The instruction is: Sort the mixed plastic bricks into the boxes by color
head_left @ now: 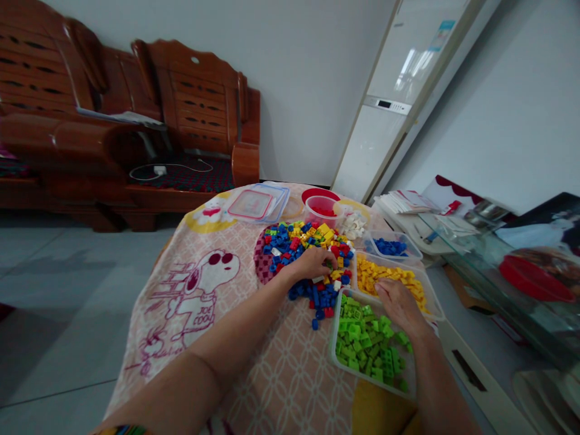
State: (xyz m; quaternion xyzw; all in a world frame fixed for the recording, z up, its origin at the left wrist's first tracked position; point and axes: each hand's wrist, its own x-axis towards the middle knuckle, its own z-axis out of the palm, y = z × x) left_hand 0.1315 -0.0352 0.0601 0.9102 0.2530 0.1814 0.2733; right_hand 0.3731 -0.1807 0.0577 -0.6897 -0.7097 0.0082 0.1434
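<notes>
My left hand [315,264] reaches into a mixed pile of toy building bricks [290,244], its fingers curled down among the pieces. What those fingertips grip is too small to make out. My right hand [399,300] is over the front edge of a clear box of yellow bricks [410,281], thumb and fingers drawn together; anything between them is hidden. Right below its wrist stands a clear box of lime-green bricks [369,344]. Blue bricks fill part of a smaller box [390,247] behind the yellow one.
A round tub [322,212] with red bricks and a heap of white bricks [354,223] stand at the back. Flat lids [254,202] lie at the far left of the cloth-covered table [272,368]. A glass-topped side table [480,260] with clutter borders the right.
</notes>
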